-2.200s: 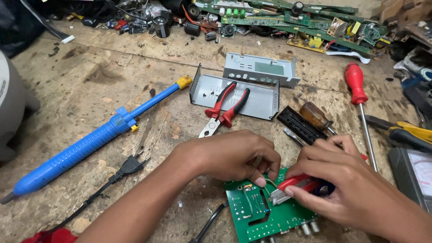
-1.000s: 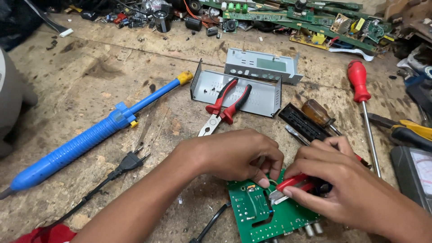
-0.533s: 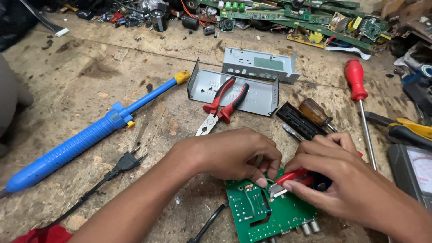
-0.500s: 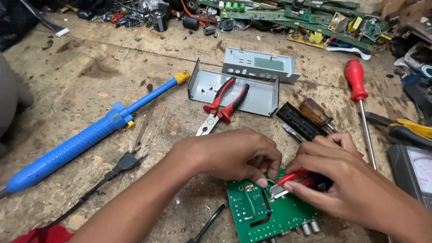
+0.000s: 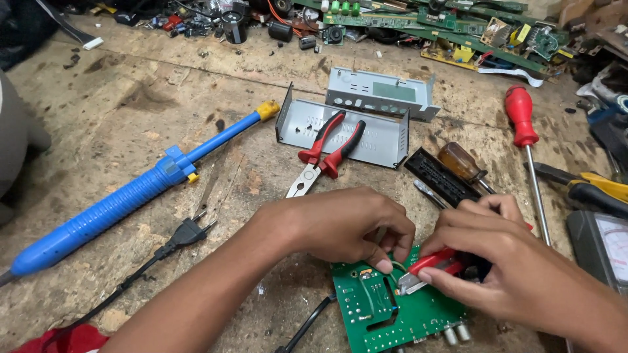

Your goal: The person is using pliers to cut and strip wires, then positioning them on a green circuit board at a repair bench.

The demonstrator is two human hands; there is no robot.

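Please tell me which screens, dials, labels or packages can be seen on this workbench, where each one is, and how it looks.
Meter dial: right edge, beside the right hand; pale face in a dark case, partly cut off.
Display window: in the grey metal front panel at top centre; greenish-grey rectangle.
No packages or signs show; any labels are too small to tell.

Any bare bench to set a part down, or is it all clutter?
Bare wood at far left, between the blue desoldering pump and the scrap pile along the back edge. A smaller patch lies between the plug and the left hand. Crowded: around the green board, the right hand and the red screwdriver.
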